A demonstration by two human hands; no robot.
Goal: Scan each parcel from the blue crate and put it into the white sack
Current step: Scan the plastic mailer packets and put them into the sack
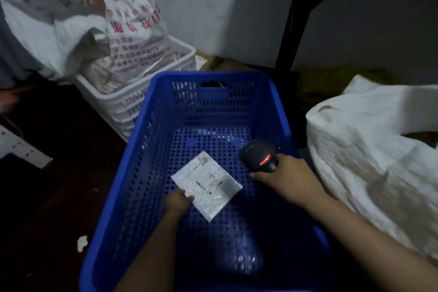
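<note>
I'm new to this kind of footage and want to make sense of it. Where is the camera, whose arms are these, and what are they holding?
There is no machine here. The single picture comes from a camera worn on a person's head, looking down at their own two bare arms. The left hand pinches the near edge of a flat white parcel with a printed label, inside a blue crate with perforated walls. The right hand grips a black handheld scanner whose red light is lit, just to the right of the parcel. Further right lies the white sack, where scanned parcels are meant to go. At the back left, a white crate holds a bulging printed sack.
</note>
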